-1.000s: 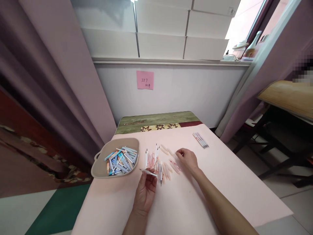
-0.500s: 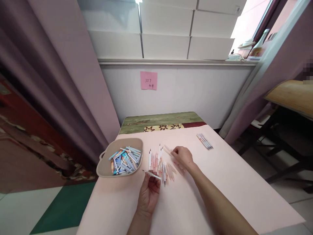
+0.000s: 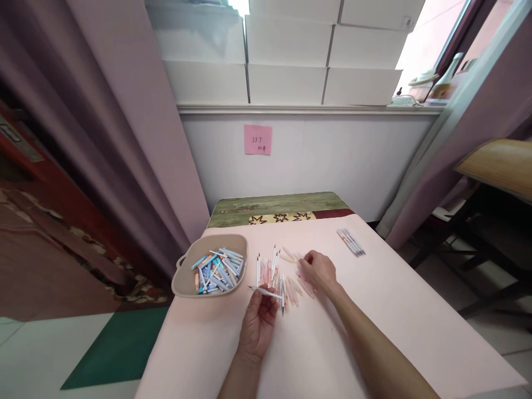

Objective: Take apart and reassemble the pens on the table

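My left hand [image 3: 260, 321] pinches a slim white pen refill [image 3: 268, 292] with a dark tip, held tilted over the near side of a loose pile. In that pile lie several white refills [image 3: 258, 270] with black tips and pink, see-through pen barrels [image 3: 292, 292]. My right hand [image 3: 319, 270] is at the pile's right side, its thumb and fingers pressed together. Close to its fingertips are pale, see-through pen pieces [image 3: 287, 254]. Whatever is inside that pinch is too small to make out. Under the right wrist lie pinkish pieces [image 3: 306, 285].
On the left stands a beige basket [image 3: 177, 282] full of blue, grey and orange pen parts. A flat row of pens [image 3: 351, 243] lies at the right on the pink-covered table [image 3: 307, 349]. A pink note [image 3: 257, 139] hangs on the wall behind.
My right hand has shifted slightly right, away from the pale pieces. The left hand still holds the refill, at much the same tilt. The whole view has moved a little.
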Available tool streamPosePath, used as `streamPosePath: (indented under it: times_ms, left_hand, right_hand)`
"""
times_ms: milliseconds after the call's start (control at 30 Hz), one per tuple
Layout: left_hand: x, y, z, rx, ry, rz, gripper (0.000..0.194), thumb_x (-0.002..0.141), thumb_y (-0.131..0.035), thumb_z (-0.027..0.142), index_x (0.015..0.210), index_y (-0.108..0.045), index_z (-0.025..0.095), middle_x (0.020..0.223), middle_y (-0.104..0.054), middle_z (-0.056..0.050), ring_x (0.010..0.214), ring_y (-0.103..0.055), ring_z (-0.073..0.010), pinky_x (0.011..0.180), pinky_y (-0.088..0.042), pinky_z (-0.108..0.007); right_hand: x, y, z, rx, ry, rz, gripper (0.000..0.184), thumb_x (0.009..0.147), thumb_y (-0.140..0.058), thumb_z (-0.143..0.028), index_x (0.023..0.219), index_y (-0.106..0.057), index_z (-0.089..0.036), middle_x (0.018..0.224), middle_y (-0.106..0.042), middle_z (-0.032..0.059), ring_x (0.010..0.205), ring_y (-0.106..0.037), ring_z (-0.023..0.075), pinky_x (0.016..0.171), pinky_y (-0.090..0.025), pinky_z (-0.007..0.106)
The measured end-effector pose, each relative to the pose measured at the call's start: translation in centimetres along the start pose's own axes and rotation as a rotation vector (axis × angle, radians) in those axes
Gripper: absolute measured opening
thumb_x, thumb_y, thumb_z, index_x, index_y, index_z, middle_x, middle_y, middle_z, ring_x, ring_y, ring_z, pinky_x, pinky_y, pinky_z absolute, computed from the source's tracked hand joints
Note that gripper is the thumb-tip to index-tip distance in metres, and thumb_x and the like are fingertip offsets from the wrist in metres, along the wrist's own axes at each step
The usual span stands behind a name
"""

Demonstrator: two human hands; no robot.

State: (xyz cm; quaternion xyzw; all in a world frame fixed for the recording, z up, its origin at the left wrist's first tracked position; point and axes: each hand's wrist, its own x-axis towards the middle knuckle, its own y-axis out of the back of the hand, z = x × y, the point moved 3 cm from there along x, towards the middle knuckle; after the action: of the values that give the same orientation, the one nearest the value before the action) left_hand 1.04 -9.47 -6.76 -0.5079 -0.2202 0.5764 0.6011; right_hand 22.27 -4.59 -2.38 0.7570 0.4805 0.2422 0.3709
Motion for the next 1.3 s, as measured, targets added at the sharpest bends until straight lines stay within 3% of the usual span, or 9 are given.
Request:
streamPosePath:
  times_ms: [100, 233, 433, 600, 1067, 1200, 1300]
  left_hand:
    - [-0.1, 0.0, -0.2, 0.052, -0.023, 0.005, 0.013, 0.084, -0.06, 0.012, 0.089, -0.072, 0.011, 0.086, -0.075, -0.011, 0.072, -0.071, -0.0164, 0.065, -0.059, -0.025]
    - [-0.5, -1.3, -1.0, 0.149, -0.072, 0.031, 0.011, 0.082, -0.064, 0.014, 0.089, -0.07, 0.01, 0.088, -0.074, -0.012, 0.073, -0.071, -0.0162, 0.067, -0.059, -0.025]
    - [-2.2, -4.8, -1.3, 0.144, -0.135, 0.183, 0.01, 0.085, -0.059, 0.012, 0.084, -0.069, 0.009, 0.079, -0.073, -0.009, 0.071, -0.07, -0.0133, 0.071, -0.059, -0.025]
    - [-4.1, -6.7, -0.7, 0.175, -0.177, 0.253, 0.012, 0.086, -0.056, 0.01, 0.083, -0.067, 0.008, 0.078, -0.072, -0.01, 0.069, -0.069, -0.0132, 0.069, -0.059, -0.025]
    - [-6.2, -9.0, -2.0, 0.267, -0.21, 0.188, 0.006, 0.083, -0.062, 0.013, 0.085, -0.067, 0.01, 0.078, -0.071, -0.008, 0.07, -0.068, -0.0129, 0.07, -0.059, -0.025]
    - [-6.5, -9.2, -2.1, 0.262, -0.206, 0.176, 0.006, 0.083, -0.062, 0.013, 0.085, -0.067, 0.01, 0.079, -0.071, -0.008, 0.07, -0.068, -0.0131, 0.071, -0.059, -0.025]
    - [-6.2, -8.8, -0.8, 0.252, -0.24, 0.186, 0.009, 0.085, -0.058, 0.012, 0.085, -0.067, 0.009, 0.079, -0.072, -0.009, 0.071, -0.069, -0.0132, 0.071, -0.059, -0.025]
  right_hand:
    - [-2.7, 1.5, 0.4, 0.138, 0.048, 0.03, 0.02, 0.084, -0.052, -0.038, 0.08, -0.06, -0.021, 0.073, -0.067, 0.0009, 0.066, -0.06, 0.0146, 0.058, -0.039, 0.024]
    - [-7.2, 3.1, 1.1, 0.581, 0.125, 0.023, 0.028, 0.081, -0.059, -0.046, 0.086, -0.061, -0.019, 0.069, -0.065, 0.0016, 0.062, -0.058, 0.0153, 0.055, -0.041, 0.023]
    - [-10.8, 5.4, 0.0, 0.678, 0.176, 0.058, 0.025, 0.079, -0.063, -0.04, 0.092, -0.065, -0.019, 0.075, -0.066, 0.0026, 0.062, -0.057, 0.0147, 0.054, -0.043, 0.023]
    - [-11.7, 5.8, -1.1, 0.671, 0.229, 0.058, 0.02, 0.08, -0.061, -0.036, 0.092, -0.066, -0.019, 0.079, -0.068, 0.0035, 0.065, -0.059, 0.0151, 0.055, -0.046, 0.022]
    - [-12.5, 6.2, -0.3, 0.703, 0.238, 0.089, 0.019, 0.081, -0.062, -0.035, 0.091, -0.065, -0.02, 0.081, -0.069, 0.0032, 0.067, -0.061, 0.0151, 0.058, -0.048, 0.022]
    - [-12.7, 6.3, -0.3, 0.716, 0.231, 0.087, 0.021, 0.08, -0.062, -0.037, 0.091, -0.065, -0.02, 0.082, -0.069, 0.0034, 0.068, -0.061, 0.0155, 0.061, -0.049, 0.024]
    - [-12.2, 6.5, 0.5, 0.721, 0.197, 0.145, 0.025, 0.079, -0.063, -0.04, 0.092, -0.066, -0.019, 0.087, -0.07, 0.005, 0.07, -0.063, 0.0166, 0.064, -0.05, 0.025]
